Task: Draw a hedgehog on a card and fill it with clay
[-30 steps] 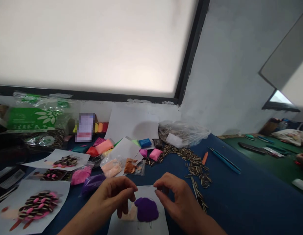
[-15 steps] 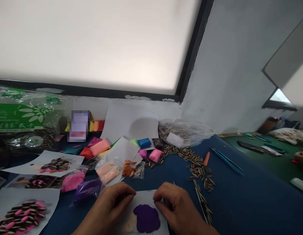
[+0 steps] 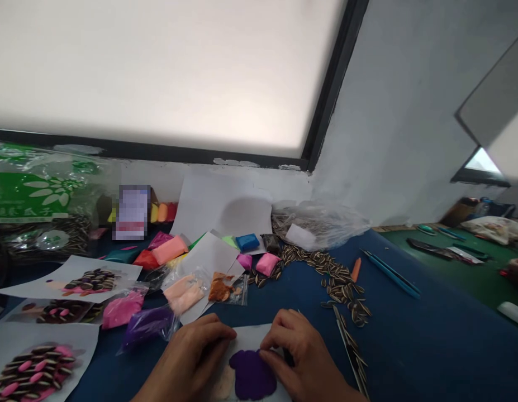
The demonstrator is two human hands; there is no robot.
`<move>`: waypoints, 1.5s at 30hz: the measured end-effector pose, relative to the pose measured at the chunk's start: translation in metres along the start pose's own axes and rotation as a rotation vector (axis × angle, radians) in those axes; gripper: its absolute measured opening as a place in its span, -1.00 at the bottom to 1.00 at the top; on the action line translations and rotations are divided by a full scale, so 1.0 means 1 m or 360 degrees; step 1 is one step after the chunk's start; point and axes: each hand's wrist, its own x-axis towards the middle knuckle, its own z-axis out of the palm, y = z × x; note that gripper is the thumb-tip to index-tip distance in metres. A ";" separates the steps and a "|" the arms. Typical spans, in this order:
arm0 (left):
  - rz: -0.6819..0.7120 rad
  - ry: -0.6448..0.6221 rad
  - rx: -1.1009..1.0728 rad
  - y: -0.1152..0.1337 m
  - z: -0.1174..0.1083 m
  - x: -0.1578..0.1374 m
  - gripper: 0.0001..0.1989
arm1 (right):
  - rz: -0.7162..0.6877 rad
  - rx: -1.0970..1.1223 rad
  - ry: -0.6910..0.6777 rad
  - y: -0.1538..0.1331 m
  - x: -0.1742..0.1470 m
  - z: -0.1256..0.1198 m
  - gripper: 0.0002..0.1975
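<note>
A flattened purple piece of modelling clay (image 3: 254,375) lies on a sheet of white paper (image 3: 251,334) in front of me. Beside it on the left is a pale peach clay piece (image 3: 224,385). My left hand (image 3: 195,349) is curled at the paper's upper left, thumb and forefinger closed on its edge. From the other side, my right hand (image 3: 298,349) pinches at the upper right rim of the purple clay, thumb tip touching it. Its other fingers are folded and partly hidden.
Sunflower seeds (image 3: 338,279) are strewn beyond my right hand, near tweezers (image 3: 346,346), an orange stick (image 3: 356,269) and a blue tool (image 3: 390,273). Bagged clay (image 3: 147,326) and picture sheets (image 3: 41,363) lie left. Another person's hand (image 3: 516,271) is at far right.
My right thumb and forefinger have shifted slightly left and down onto the rim of the purple clay. My left hand stays almost in place; the view has turned a little.
</note>
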 end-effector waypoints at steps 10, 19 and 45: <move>0.0022 -0.0029 -0.0012 -0.003 0.000 0.000 -0.69 | -0.0238 -0.0273 0.0069 0.012 -0.006 0.012 -0.86; 0.0028 -0.0065 -0.0017 -0.002 0.000 0.000 -0.66 | -0.0383 -0.0634 -0.0035 0.005 -0.013 -0.011 -0.82; 0.0109 -0.0140 0.0143 0.000 0.001 0.000 -0.60 | -0.0549 -0.0678 0.0006 0.008 -0.013 -0.007 -0.95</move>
